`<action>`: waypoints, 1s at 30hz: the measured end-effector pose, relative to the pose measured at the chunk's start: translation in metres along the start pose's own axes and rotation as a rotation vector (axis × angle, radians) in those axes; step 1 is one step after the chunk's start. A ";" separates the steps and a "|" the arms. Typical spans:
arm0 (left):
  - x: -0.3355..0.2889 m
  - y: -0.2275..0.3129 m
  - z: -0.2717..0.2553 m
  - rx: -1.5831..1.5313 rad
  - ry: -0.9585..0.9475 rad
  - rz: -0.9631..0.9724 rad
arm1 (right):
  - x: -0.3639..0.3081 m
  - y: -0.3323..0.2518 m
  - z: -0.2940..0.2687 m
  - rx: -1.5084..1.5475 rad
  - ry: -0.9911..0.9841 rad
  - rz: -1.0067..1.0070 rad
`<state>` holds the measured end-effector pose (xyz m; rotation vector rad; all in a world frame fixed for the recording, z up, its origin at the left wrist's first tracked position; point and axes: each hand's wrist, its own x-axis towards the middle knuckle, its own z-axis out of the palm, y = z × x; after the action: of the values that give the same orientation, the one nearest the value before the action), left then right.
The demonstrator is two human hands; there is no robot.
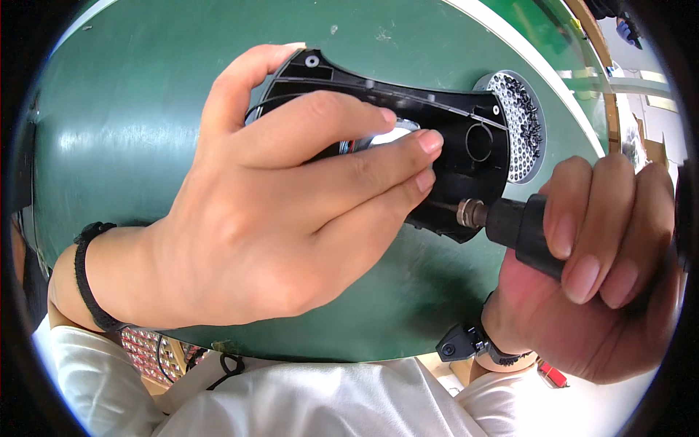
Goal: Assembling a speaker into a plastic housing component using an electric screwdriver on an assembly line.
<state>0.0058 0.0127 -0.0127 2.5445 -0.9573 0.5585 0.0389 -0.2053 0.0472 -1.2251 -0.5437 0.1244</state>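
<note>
A black plastic housing point(408, 102) with a narrowed middle lies under my left hand point(291, 189). The thumb of that hand is at its far left corner, while the other fingers reach across its inside and hold it. Between the fingers a white shiny part point(395, 135) and some thin coloured wires show; most of the inside is covered. My right hand point(604, 240) is wrapped round a black powered screwdriver point(510, 226) with a metal collar. Its thin bit points left at the housing's near edge. Whether the bit sits in a screw, I cannot tell.
A round grey dish point(520, 127) with a perforated plate holds many small black screws, just right of the housing. Beneath everything is a green work surface point(145, 146) with a white curved edge strip at the far right. A blue-gloved hand point(625, 30) shows at the upper right.
</note>
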 end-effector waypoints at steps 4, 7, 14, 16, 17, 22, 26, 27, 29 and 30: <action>0.000 0.001 0.000 -0.009 0.006 -0.003 | 0.001 0.004 -0.002 -0.013 -0.019 -0.012; 0.001 0.001 -0.002 -0.031 0.004 0.002 | 0.003 0.005 -0.003 -0.023 -0.038 -0.024; 0.000 0.004 0.004 -0.052 0.049 -0.013 | 0.000 0.008 0.001 -0.009 0.005 -0.023; 0.000 0.005 0.006 -0.018 0.061 -0.018 | -0.001 0.009 0.003 0.005 0.035 -0.017; 0.000 0.005 0.006 -0.017 0.061 -0.020 | -0.001 0.009 0.003 -0.016 0.034 -0.020; 0.000 0.003 0.007 0.002 0.065 0.017 | -0.001 0.014 0.000 -0.068 0.046 -0.077; 0.001 0.002 0.008 -0.016 0.065 0.019 | 0.000 0.017 0.002 -0.114 0.015 -0.085; 0.001 0.001 0.008 -0.011 0.065 0.022 | 0.000 0.018 0.003 -0.116 0.028 -0.084; -0.001 -0.001 0.008 -0.005 0.064 0.025 | 0.001 0.018 0.004 -0.134 0.027 -0.070; -0.003 -0.004 0.008 -0.015 0.055 0.025 | 0.002 0.020 0.005 -0.150 0.024 -0.057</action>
<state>0.0085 0.0134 -0.0220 2.4939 -0.9708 0.6235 0.0419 -0.1935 0.0310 -1.3536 -0.5741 0.0208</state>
